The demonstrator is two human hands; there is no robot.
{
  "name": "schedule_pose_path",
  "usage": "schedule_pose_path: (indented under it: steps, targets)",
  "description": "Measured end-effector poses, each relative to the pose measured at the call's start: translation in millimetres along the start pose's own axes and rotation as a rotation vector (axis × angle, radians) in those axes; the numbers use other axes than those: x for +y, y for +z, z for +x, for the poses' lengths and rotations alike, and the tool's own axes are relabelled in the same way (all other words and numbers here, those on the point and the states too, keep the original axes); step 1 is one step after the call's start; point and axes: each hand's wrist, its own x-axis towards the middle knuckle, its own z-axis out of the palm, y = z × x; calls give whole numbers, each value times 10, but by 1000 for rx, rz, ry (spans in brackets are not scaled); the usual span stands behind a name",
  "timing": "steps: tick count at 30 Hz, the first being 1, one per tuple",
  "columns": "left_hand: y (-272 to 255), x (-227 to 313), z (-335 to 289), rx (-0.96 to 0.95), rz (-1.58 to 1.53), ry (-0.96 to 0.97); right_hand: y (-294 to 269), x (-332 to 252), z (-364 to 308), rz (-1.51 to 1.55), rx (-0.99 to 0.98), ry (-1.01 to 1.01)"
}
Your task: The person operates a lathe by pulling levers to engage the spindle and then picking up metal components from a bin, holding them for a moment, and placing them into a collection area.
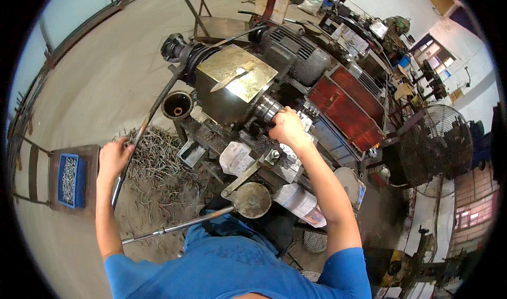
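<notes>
At far left, a blue bin (72, 180) of small metal pieces stands near the left hand (114, 159), whose fingers curl beside the long lever (143, 125); whether they grip it, I cannot tell. The lever slants from upper right to lower left, and the left forearm rises almost upright. Rightward, the steel spindle (268, 109) juts from the machine's housing (224, 104), its axis pointing right and slightly down. The right hand (290, 128) meets its end, fingers bent, their hold hidden; that forearm slants up leftward. Print on the rolled paper (302, 204) below is too small to read.
</notes>
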Motion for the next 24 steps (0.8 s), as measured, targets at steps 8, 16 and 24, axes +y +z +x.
schedule_pose_path:
  steps: [8,16,24]
  targets:
    - [600,-292,-42,20,231,-70,9,-40,35,1,-43,42]
    - [258,-1537,1041,122,554,66,51,-35,45,64,39,92]
    - [530,-716,1015,340,-77,161,-218,23,-395,123,342,-119]
